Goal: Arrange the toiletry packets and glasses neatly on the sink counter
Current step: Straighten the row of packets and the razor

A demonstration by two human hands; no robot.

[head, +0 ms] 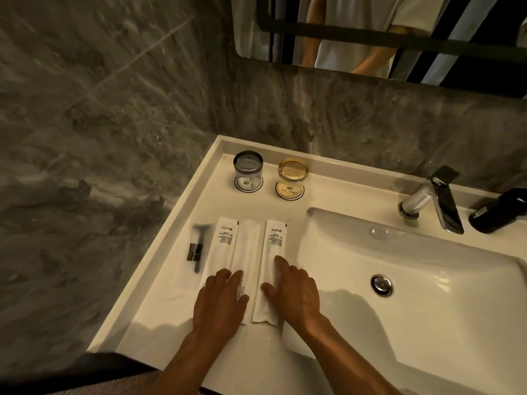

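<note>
Both hands lie flat on the white worktop (159,306) left of the basin (413,280), fingers spread, neither grip closed around anything. The left hand (219,303) presses on two overlapping white packets (236,246), one printed with "BRUSHING TEETH". The right hand (296,292) rests its fingertips on a third white packet (269,252) lying just beside them, parallel. A clear-wrapped razor (196,249) sits at the far left of the row. Behind, two upturned glasses stand apart on round coasters: a grey glass (248,169) and an amber glass (293,173).
</note>
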